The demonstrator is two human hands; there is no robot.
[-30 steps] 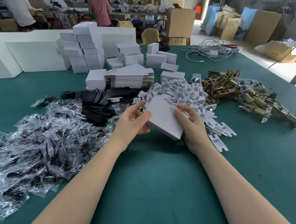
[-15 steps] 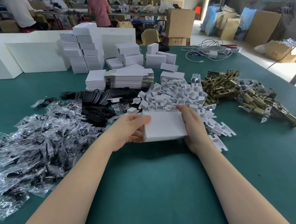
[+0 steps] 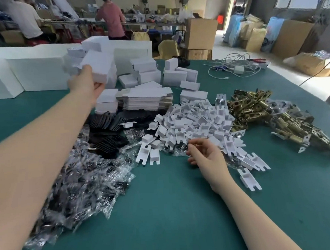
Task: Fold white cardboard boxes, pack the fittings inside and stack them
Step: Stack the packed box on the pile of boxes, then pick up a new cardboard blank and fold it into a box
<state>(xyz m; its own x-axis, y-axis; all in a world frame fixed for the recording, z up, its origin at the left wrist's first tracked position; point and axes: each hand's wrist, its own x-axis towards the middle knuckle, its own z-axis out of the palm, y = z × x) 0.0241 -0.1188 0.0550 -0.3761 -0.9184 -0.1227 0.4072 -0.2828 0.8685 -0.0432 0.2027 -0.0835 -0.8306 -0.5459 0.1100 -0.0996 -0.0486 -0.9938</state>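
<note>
I judge this the stacking step: my left hand (image 3: 86, 85) grips a closed box (image 3: 99, 68), raised in front of the stack (image 3: 95, 44) at the table's (image 3: 165, 211) far side. My right hand (image 3: 204, 157) hangs loosely curled, empty, by the inserts (image 3: 195, 123). Next it needs squaring over the top box before letting go.

A packing workshop or small factory floor. A large green-covered table (image 3: 175, 211) holds heaps of brass fittings (image 3: 265, 111), white cardboard inserts (image 3: 195, 123), bagged parts (image 3: 77, 188) and stacked white boxes (image 3: 147, 71). Behind it, workers (image 3: 112, 18) stand at cluttered benches (image 3: 154, 23) beside brown cartons (image 3: 201, 33).
</note>
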